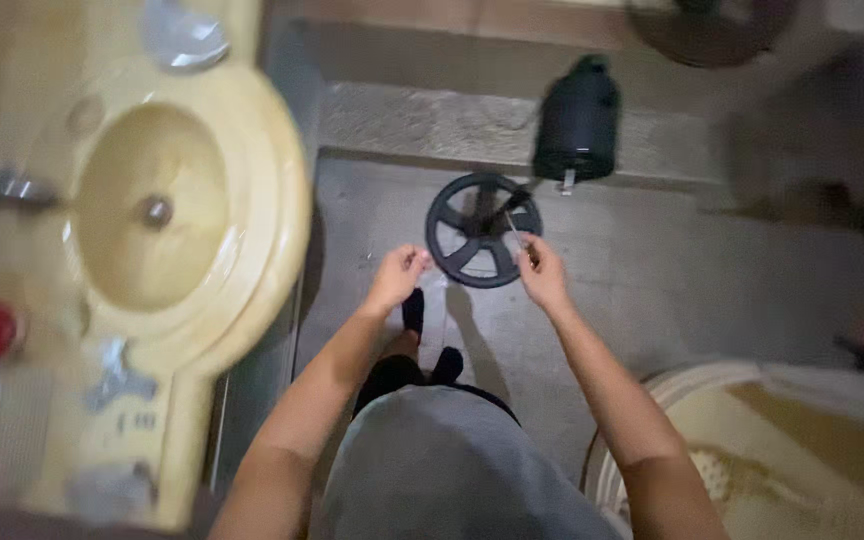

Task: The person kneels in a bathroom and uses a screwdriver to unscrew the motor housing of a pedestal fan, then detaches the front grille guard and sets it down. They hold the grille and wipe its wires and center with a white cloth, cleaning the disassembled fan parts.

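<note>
My right hand (544,272) is pinched shut on a thin screwdriver (514,222) over the black spoked wheel (482,243) on the concrete floor (652,270), my left hand (397,277) loosely curled beside it, so I'd steady the wheel's rim first.

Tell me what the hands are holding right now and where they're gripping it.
The right hand pinches the thin shaft of a screwdriver, its dark handle pointing away. The left hand looks closed, but whether it holds anything cannot be told.

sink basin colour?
Pale yellow sink, with a metal drain in the bowl. Seen in the head view, somewhat blurred.
</note>
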### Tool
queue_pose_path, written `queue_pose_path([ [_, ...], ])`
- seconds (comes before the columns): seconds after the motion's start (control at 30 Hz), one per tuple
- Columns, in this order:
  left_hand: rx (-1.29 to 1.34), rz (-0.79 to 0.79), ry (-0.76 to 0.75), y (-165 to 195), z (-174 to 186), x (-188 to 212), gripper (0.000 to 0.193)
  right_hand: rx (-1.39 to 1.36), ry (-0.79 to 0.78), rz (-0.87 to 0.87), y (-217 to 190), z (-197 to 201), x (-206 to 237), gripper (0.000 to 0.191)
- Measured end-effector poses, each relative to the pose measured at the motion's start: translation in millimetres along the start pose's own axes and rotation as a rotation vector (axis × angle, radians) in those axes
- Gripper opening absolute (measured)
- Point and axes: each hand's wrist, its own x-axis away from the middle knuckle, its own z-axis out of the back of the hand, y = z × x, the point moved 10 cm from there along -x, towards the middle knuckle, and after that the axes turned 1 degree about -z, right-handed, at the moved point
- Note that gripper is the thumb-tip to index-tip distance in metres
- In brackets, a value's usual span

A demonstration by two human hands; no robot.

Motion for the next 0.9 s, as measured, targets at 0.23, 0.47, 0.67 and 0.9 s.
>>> queue_pose_path([
  [0.23,-0.178,0.036,0.374,1,129,84,0.025,-0.068,-0.249,0.276,-109,-77,-29,0.03],
  [0.47,-0.055,-0.007,0.727,-15,243,180,0.022,0.057,-0.517,0.586,-228,-192,-3,0.032],
  [0.67,-0.096,0.113,0.967,-27,319,274,0.021,0.095,-0.728,0.745,-316,-305,53,0.027],
  [0.9,-0.194,0.339,1.168,-47,379,392,0.027,0.161,-1.034,0.764,-380,-433,151,0.024],
])
